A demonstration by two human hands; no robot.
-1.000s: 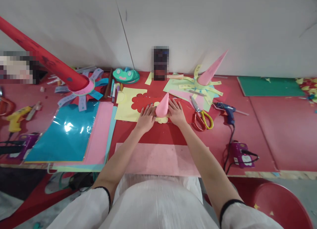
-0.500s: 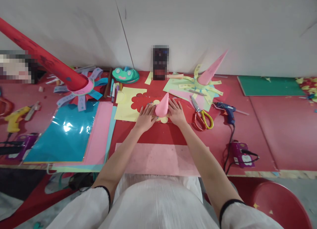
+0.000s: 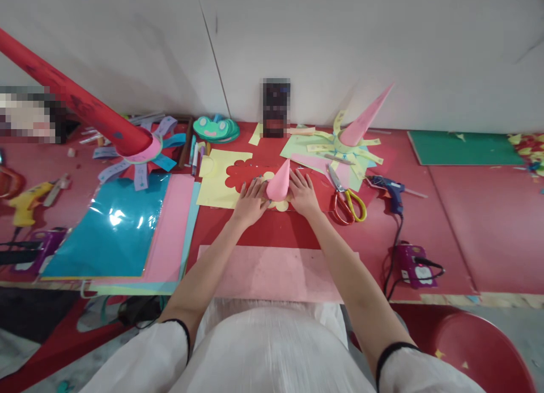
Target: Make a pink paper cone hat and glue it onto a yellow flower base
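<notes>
A small pink paper cone (image 3: 279,183) stands point up on a yellow scalloped paper piece (image 3: 281,206), over red paper (image 3: 325,193). My left hand (image 3: 251,201) lies with spread fingers at the cone's left side, close to its base. On the other side, my right hand (image 3: 304,193) rests flat with its fingers apart, beside the cone. Neither hand is wrapped round anything. A red flower-shaped paper (image 3: 238,175) shows beyond my left fingers, partly over a yellow sheet (image 3: 216,195).
Scissors (image 3: 346,197) and a blue glue gun (image 3: 393,192) lie right of my hands. Behind them stands a taller pink cone (image 3: 368,118) with yellow strips. Left are plastic-covered blue sheets (image 3: 114,234) and a long red tube (image 3: 85,107). A phone (image 3: 276,109) leans against the wall.
</notes>
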